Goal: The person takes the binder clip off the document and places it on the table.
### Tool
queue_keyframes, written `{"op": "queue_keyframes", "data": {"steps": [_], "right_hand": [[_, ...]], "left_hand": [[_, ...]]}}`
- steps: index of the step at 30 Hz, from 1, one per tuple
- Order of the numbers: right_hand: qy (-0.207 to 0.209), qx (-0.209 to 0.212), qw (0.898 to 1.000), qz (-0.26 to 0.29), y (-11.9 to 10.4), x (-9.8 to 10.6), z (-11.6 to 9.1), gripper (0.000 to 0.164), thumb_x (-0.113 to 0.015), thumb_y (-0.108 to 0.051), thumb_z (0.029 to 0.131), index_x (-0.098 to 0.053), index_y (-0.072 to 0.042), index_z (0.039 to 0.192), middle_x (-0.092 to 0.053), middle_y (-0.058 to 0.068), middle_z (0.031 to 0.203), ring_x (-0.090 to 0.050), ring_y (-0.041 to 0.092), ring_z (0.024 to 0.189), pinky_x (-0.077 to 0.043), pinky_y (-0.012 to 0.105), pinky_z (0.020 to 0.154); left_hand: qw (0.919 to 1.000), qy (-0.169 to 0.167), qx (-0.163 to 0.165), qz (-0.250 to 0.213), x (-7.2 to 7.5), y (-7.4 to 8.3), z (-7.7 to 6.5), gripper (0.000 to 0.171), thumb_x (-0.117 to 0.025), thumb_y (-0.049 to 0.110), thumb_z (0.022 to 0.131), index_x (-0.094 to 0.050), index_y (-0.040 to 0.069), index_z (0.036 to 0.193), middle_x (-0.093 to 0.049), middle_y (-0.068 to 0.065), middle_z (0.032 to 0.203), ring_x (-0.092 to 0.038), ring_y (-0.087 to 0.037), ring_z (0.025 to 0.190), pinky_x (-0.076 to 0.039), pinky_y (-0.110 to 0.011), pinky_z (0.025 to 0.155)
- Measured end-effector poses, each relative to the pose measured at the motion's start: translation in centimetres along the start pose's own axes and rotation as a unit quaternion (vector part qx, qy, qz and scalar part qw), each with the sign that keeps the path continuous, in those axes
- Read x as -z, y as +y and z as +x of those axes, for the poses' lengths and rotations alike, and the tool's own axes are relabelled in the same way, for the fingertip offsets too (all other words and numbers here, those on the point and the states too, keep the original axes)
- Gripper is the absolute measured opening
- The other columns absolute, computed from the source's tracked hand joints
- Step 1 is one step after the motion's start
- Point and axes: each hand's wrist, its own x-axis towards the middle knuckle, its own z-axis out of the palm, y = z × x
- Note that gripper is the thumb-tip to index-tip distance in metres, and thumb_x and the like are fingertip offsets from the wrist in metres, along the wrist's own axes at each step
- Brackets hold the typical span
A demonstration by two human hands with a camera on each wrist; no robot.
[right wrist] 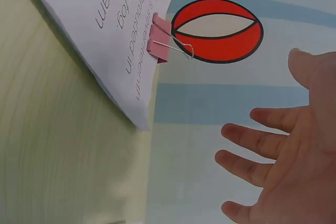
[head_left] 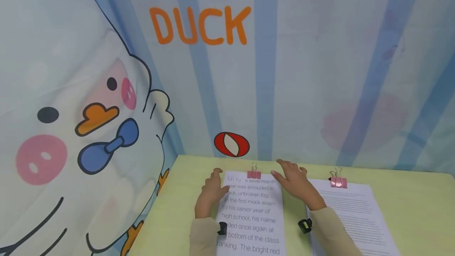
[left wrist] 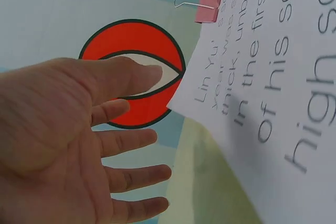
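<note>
A large-print paper stack lies on the table, held at its top edge by a pink binder clip. My left hand is by the stack's upper left corner, fingers spread and the palm turned toward the paper. In the left wrist view, the left hand holds nothing. Past the stack's upper right corner is my right hand, between the two stacks. The right wrist view shows the right hand with separated fingers and nothing in them. The clip stays on the paper's top edge.
To the right lies a second, small-print paper stack with a pink binder clip, partly covered by the right sleeve. Behind the pale yellow table hangs a printed duck curtain.
</note>
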Motion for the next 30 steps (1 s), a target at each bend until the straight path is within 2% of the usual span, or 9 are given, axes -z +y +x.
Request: {"op": "queue_keyframes", "data": {"steps": [4,11,16,21,25,28,30], "right_hand": [[-0.006,0.002,1.0,0.007,-0.2,-0.5,1.3,0.057,-0.05,-0.036,0.106,-0.045,0.006,0.145,-0.05,0.029,0.144,-0.045,0.051,0.131,-0.02,0.075,0.102],[-0.008,-0.002,1.0,0.006,-0.2,-1.6,3.1,0.052,-0.052,-0.029,0.105,-0.048,0.007,0.143,-0.051,0.028,0.143,-0.045,0.051,0.13,-0.022,0.074,0.102],[-0.026,-0.015,1.0,-0.001,0.1,-2.7,3.9,0.052,-0.049,-0.028,0.106,-0.046,0.006,0.145,-0.051,0.029,0.143,-0.045,0.052,0.13,-0.023,0.075,0.103],[-0.039,-0.023,0.999,-0.002,0.5,-3.8,4.3,0.052,-0.049,-0.027,0.106,-0.045,0.005,0.147,-0.051,0.028,0.143,-0.046,0.05,0.131,-0.024,0.074,0.103],[-0.039,-0.024,0.999,0.014,0.9,-4.6,4.7,0.051,-0.049,-0.026,0.107,-0.046,0.007,0.146,-0.052,0.029,0.143,-0.045,0.051,0.131,-0.025,0.075,0.101],[-0.038,-0.023,0.999,0.026,1.2,-5.3,4.7,0.051,-0.049,-0.026,0.107,-0.046,0.008,0.145,-0.052,0.03,0.142,-0.045,0.052,0.13,-0.027,0.075,0.099],[-0.038,-0.027,0.998,0.041,1.4,-5.9,4.6,0.049,-0.05,-0.023,0.106,-0.047,0.008,0.144,-0.052,0.03,0.142,-0.045,0.052,0.13,-0.028,0.075,0.099]], "left_hand": [[1.0,0.009,0.0,-0.002,-0.8,0.2,1.0,0.052,-0.076,0.01,0.089,-0.047,0.005,0.132,-0.057,-0.019,0.127,-0.053,-0.041,0.109,-0.041,-0.065,0.094],[0.9992,0.029,-0.009,-0.026,-1.6,0.5,1.6,0.057,-0.078,0.003,0.084,-0.052,0.01,0.135,-0.057,-0.018,0.131,-0.053,-0.037,0.109,-0.043,-0.061,0.094],[0.9993,0.028,-0.005,-0.024,-2.0,0.4,1.9,0.055,-0.077,0.001,0.085,-0.054,0.01,0.134,-0.058,-0.017,0.133,-0.053,-0.036,0.111,-0.043,-0.062,0.096],[0.9994,0.022,-0.016,-0.019,-2.2,0.4,1.8,0.053,-0.075,-0.002,0.084,-0.058,0.007,0.133,-0.056,-0.019,0.138,-0.053,-0.04,0.118,-0.041,-0.065,0.1],[0.9995,0.022,-0.022,-0.009,-2.3,0.4,1.4,0.055,-0.076,-0.003,0.082,-0.059,0.003,0.134,-0.049,-0.026,0.144,-0.046,-0.05,0.13,-0.037,-0.071,0.102],[0.9996,0.023,-0.019,0.0,-2.3,0.4,1.0,0.056,-0.077,-0.003,0.081,-0.061,0.003,0.134,-0.048,-0.029,0.145,-0.043,-0.054,0.131,-0.036,-0.073,0.101],[0.9996,0.021,-0.02,0.006,-2.5,0.3,0.7,0.056,-0.078,-0.003,0.08,-0.061,0.003,0.133,-0.052,-0.027,0.14,-0.048,-0.052,0.127,-0.038,-0.072,0.099]]}}
